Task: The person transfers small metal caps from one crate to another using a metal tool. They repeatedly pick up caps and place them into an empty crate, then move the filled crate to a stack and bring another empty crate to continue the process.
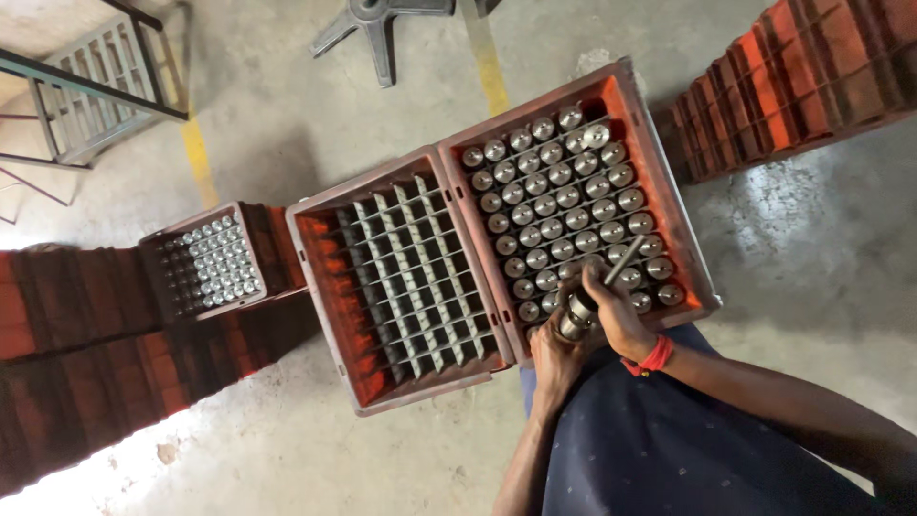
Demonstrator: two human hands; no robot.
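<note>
Floor [287, 449] under me is bare grey concrete, stained, with a yellow painted line [199, 158] running across it. Resting on it: two red crates side by side, the empty divider crate [401, 277] touching the filled crate [583, 205] of metal cylinders. Further left, a third crate [205, 263] sits on stacked red crates [86, 354]. Another red stack [793, 86] upper right. A grey metal frame [91, 86] upper left; a chair base [377, 24] at top.

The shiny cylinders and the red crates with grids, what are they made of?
The cylinders look like machined metal, probably steel: bright, mirror-like end faces. The red crates seem moulded plastic, dull and grimy. The divider grid looks like grey plastic or sheet metal; I cannot tell which.
</note>
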